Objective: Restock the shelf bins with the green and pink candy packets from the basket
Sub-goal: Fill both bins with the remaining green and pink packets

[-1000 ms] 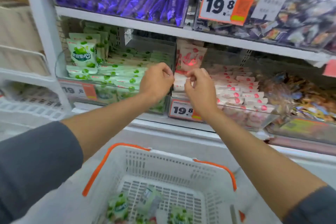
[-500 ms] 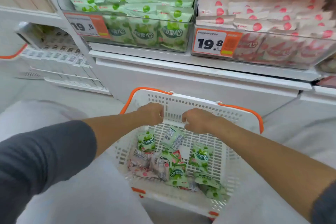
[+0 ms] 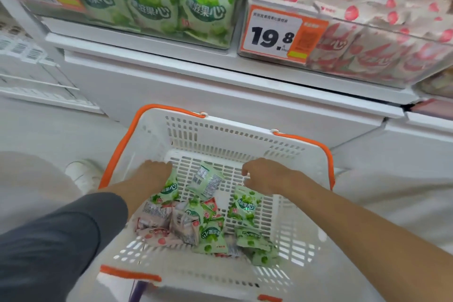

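The white basket (image 3: 220,130) with orange handles stands on the floor below the shelf. Several green and pink candy packets lie in it. My left hand (image 3: 153,175) is down inside the basket, its fingers curled over the top of a green packet (image 3: 169,191). My right hand (image 3: 266,176) hovers inside at the right with its fingers curled and nothing in them, just above another green packet (image 3: 245,206). A back-up green packet (image 3: 204,180) lies between the hands. Pink packets (image 3: 157,235) lie at the near left. Above are the green bin (image 3: 157,7) and the pink bin (image 3: 367,39).
An orange 19.8 price tag (image 3: 282,34) hangs on the pink bin's front. A white shelf ledge (image 3: 220,73) juts out over the basket's far side. A white shoe (image 3: 84,174) stands left of the basket. White wire racks (image 3: 31,66) are at the far left.
Both hands left the pink bin and came down into the basket. My view tipped down with them. The left hand has lowered onto a green packet.
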A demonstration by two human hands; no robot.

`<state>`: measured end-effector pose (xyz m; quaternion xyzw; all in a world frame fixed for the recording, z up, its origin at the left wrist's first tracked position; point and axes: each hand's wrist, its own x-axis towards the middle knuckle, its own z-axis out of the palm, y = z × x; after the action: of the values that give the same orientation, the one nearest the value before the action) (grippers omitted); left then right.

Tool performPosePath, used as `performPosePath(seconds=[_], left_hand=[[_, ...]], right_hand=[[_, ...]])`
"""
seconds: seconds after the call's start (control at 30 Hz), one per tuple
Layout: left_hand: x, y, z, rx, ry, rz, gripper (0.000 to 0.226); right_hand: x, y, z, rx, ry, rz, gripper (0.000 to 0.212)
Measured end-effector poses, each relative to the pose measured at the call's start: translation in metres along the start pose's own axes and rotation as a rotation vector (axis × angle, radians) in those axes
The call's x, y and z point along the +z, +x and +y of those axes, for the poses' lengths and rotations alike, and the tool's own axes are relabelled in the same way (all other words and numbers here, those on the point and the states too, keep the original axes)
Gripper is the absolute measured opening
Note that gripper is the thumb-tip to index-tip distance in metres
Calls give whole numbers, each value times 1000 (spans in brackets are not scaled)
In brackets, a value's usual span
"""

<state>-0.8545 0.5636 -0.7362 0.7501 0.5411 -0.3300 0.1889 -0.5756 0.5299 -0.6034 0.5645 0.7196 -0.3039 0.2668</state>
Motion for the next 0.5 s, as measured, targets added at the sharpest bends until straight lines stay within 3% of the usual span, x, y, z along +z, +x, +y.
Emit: performPosePath(seconds=[0.1,0.2,0.33,0.43,0.5], left_hand=[[-13,-1,8,32,-74,-26,28],[-46,-12,23,39,-160,45,31],[-121,-41,40,174,-378,206,21],[-176,-79,41,276,-544,326,16],[-196,-103,36,271,-692,381,11]], right_hand=[[-3,-3,7,18,22,0,32],[-13,-7,8,16,96,48,35],[-31,-11,6,3,270,170,43],[-49,-19,-7,-52,632,232,60],[-63,-28,-22,-136,903,250,47]])
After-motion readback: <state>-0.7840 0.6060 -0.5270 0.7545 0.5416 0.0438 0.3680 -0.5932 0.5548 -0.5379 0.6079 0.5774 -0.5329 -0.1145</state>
